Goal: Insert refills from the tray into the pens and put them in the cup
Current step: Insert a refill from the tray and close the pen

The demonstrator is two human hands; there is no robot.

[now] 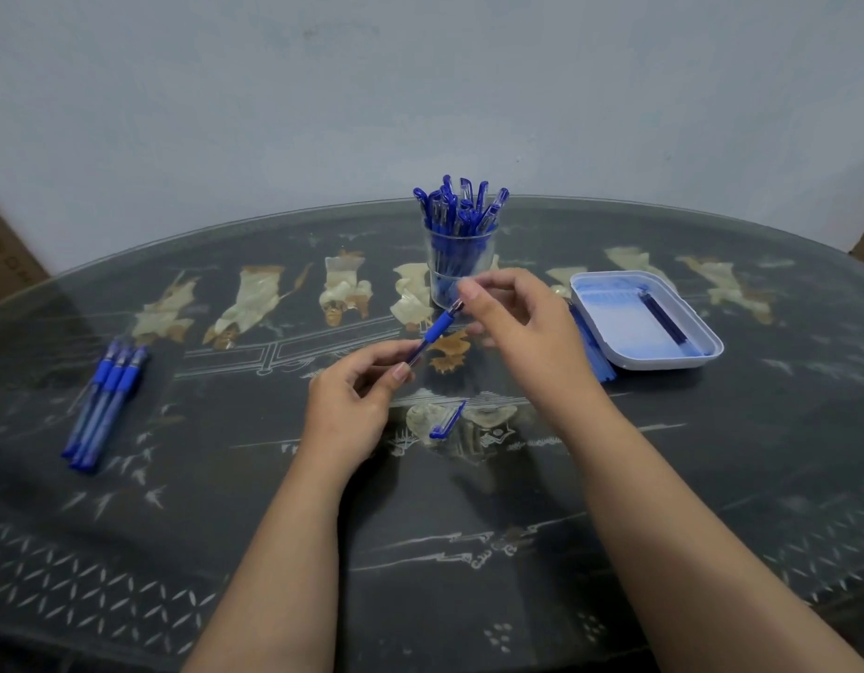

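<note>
My left hand (359,398) pinches the lower barrel of a blue pen (437,327) that points up and to the right. At the pen's tip end, my right hand (520,318) has its thumb and forefinger closed; what it pinches there is too small to tell. A loose blue pen cap (447,420) lies on the table just below the hands. Behind them stands a clear cup (459,269) packed with several blue pens. To the right, a white tray (702,354) holds a few dark blue refills (663,317).
Three blue pens (104,405) lie side by side at the left of the dark patterned glass table (469,551). A bundle of blue sticks (593,347) rests against the tray's left side. A pale wall rises behind the table's far edge.
</note>
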